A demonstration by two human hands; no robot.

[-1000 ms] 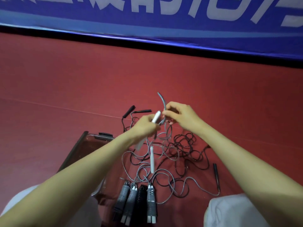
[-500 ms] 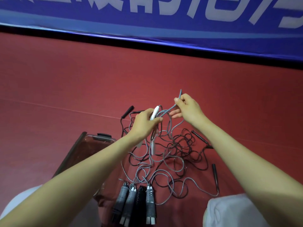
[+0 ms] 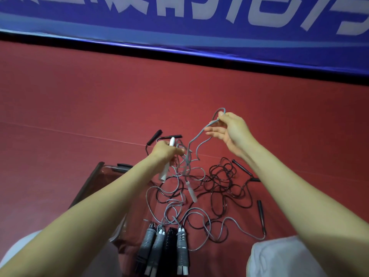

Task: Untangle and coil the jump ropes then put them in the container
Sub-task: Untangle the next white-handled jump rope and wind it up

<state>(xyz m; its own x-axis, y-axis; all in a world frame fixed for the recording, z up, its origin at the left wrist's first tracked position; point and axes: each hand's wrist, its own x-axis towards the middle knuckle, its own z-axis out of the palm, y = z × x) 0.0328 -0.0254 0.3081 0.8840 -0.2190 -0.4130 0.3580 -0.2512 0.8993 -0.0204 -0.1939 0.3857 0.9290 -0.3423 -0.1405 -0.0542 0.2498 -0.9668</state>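
**Left hand** [image 3: 166, 152]: clenched round a white handle [image 3: 164, 173] of the grey rope. The handle is held tilted above the floor, and its tip shows above the fist.

**Right hand** [image 3: 229, 129]: thumb and forefinger pinch a loop of the grey rope [image 3: 196, 137]. It is raised higher than the left hand and off to its right, with the other fingers loosely stretched.

**Grey rope**: runs from the pinch down to the left hand, then spreads in loose loops over the red floor [image 3: 79, 108]. Its second white handle [image 3: 191, 192] is below the left hand (hanging or resting, cannot tell).

**Black rope** [image 3: 223, 180]: tangled on the floor and laced through the grey loops. Black handles lie scattered round the edge of it.

**Coiled ropes** [image 3: 182, 250]: four bundles side by side on the floor, three grey and one black, just right of the container.

**Container** [image 3: 103, 177]: a clear box with a dark rim, on the floor under the left forearm.

**Blue banner** [image 3: 179, 23]: along the far edge.
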